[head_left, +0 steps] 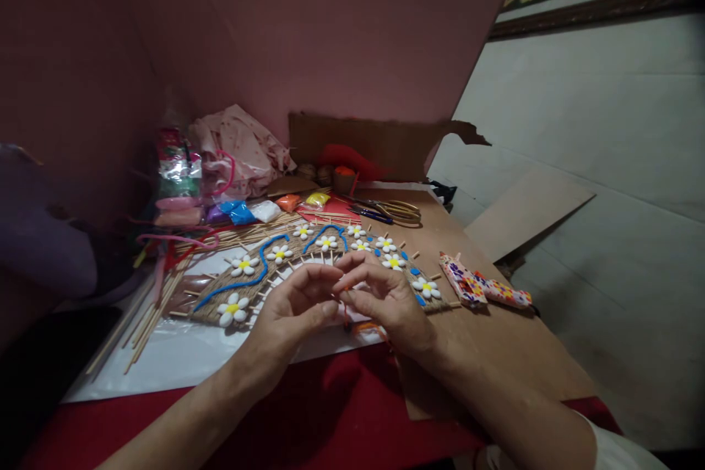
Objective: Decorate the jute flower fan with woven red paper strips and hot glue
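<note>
My left hand (297,305) and my right hand (385,297) meet over the near edge of a curved jute craft piece (308,257) set with white shell flowers and blue cord. Both pinch a thin orange-red strand (346,286) between their fingertips. An orange piece (366,329) lies under my right hand. The jute piece rests on a white sheet (181,352), ringed by short wooden sticks.
Scissors (393,211) lie on a brown board (496,338) at the back. Two bead-patterned pieces (479,286) rest to the right. Coloured clay packets (264,209), pipe cleaners (176,242), long sticks (148,316) and bags crowd the left back. Torn cardboard (380,143) stands behind.
</note>
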Action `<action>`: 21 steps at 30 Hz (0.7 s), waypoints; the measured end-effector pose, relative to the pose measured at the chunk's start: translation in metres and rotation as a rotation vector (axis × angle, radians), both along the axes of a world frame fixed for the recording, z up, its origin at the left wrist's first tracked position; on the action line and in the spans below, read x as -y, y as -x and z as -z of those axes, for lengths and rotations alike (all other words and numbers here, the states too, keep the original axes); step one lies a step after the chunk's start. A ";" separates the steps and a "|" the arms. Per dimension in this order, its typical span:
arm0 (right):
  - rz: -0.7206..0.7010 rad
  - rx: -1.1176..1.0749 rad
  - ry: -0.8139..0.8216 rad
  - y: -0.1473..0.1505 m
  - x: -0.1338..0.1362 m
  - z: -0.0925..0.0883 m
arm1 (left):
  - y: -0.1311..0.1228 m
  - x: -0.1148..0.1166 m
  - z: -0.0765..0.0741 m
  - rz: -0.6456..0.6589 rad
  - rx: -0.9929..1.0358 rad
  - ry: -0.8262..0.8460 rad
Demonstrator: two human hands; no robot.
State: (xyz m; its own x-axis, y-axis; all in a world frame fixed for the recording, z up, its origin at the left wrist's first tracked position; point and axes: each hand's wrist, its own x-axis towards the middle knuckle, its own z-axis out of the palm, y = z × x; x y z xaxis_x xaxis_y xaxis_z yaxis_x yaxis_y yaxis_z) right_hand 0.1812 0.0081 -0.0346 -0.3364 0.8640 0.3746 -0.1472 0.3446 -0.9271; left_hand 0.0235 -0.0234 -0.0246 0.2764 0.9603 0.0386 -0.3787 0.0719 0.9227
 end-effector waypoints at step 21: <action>-0.112 -0.363 0.405 -0.008 -0.006 -0.012 | 0.003 0.000 -0.003 0.047 0.022 0.171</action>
